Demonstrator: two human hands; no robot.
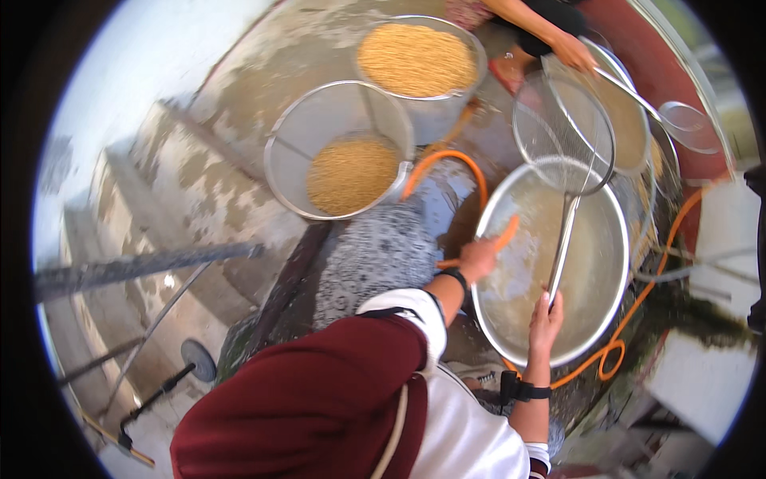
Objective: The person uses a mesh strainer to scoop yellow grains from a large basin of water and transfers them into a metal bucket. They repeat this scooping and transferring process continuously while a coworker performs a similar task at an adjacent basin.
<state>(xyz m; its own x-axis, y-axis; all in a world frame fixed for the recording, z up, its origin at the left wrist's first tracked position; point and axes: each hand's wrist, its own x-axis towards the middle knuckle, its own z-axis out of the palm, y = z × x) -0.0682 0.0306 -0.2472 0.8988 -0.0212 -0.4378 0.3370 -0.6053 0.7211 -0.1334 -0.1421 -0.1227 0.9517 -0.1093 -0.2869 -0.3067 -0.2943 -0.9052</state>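
My left hand point(480, 260) grips an orange hose point(507, 232) near its end, over the left side of a large metal basin point(622, 239) that holds cloudy water. My right hand point(546, 320) is closed around the metal handle of a round mesh strainer point(564, 135). The strainer's mesh head is raised over the basin's far rim and looks free of grain. Left of the basin stands a tall mesh basket point(281, 129) with yellow grain point(353, 173) in its bottom. Behind it, another mesh basket point(482, 60) is filled high with yellow grain point(418, 60).
Across from me, a co-worker's hand point(574, 52) holds another strainer's handle beside a second basin point(643, 114). The orange hose also loops over the wet floor. Concrete steps point(137, 191) with a metal rail point(149, 266) lie at left. A concrete block point(694, 383) is at lower right.
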